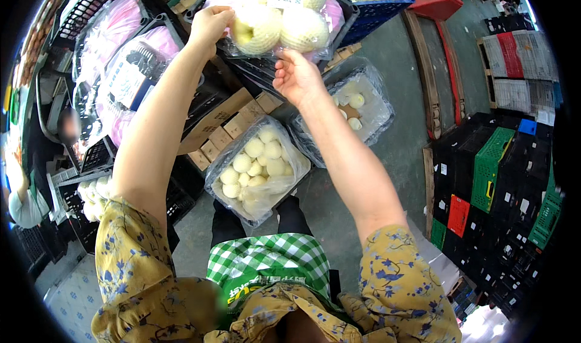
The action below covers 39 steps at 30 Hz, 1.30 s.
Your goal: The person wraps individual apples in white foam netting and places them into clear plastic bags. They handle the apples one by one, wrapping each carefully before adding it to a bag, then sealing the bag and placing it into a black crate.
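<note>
Both my arms reach up and forward to a clear pack of pale yellow-green round fruit (pixel 279 25), each in white foam netting. My left hand (pixel 209 25) grips the pack's left edge. My right hand (pixel 295 76) is under its lower right side, fingers curled on the clear wrap. The pack rests over a dark crate (pixel 346 16) lined with pink sheeting. Below my arms, a crate lined with clear plastic (pixel 257 170) holds several pale round fruit.
A second lined crate (pixel 357 104) with a few fruit sits to the right. Pink-lined black crates (pixel 130 52) stand at left, a cardboard box (pixel 224 125) beside them. Stacked black, green and red crates (pixel 496 191) fill the right. A person (pixel 27 185) is at far left.
</note>
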Motion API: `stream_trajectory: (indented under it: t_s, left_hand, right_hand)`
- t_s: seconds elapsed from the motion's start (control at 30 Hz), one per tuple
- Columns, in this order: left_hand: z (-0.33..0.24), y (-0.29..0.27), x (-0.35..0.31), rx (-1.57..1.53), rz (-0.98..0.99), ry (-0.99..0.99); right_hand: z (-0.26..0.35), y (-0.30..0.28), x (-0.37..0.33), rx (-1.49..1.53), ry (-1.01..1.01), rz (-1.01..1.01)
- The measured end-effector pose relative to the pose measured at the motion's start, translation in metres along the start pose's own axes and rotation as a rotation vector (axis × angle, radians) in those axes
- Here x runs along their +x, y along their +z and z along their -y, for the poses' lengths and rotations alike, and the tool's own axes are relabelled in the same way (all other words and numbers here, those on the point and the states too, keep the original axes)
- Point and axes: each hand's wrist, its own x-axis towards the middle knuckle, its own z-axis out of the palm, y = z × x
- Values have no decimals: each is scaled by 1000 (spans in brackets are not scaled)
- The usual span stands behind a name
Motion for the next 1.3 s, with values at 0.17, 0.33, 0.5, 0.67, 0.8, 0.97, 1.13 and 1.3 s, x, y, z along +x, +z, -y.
stream_trajectory:
  t_s: [0.17,0.33,0.5,0.67,0.8,0.97,1.13,1.3]
  left_hand:
    - [-4,0,8,-54,32,-110]
    - [2,2,30,-98,102,-177]
    - [11,3,47,-147,93,-157]
    - [24,2,30,-134,175,-139]
    - [15,-8,20,-112,379,-101]
    - [28,3,23,-272,354,197]
    - [42,19,-30,-425,177,111]
    - [53,29,-136,-762,157,-177]
  right_hand:
    - [-21,22,15,122,-114,-122]
    - [-30,24,25,89,-292,-120]
    - [-34,24,25,113,-330,-110]
    - [-38,15,23,167,-384,-166]
    - [-36,11,18,27,-452,-192]
    - [-27,10,18,70,-502,-203]
    - [-17,2,12,136,-591,-218]
    - [-8,-31,-56,-154,-646,-93]
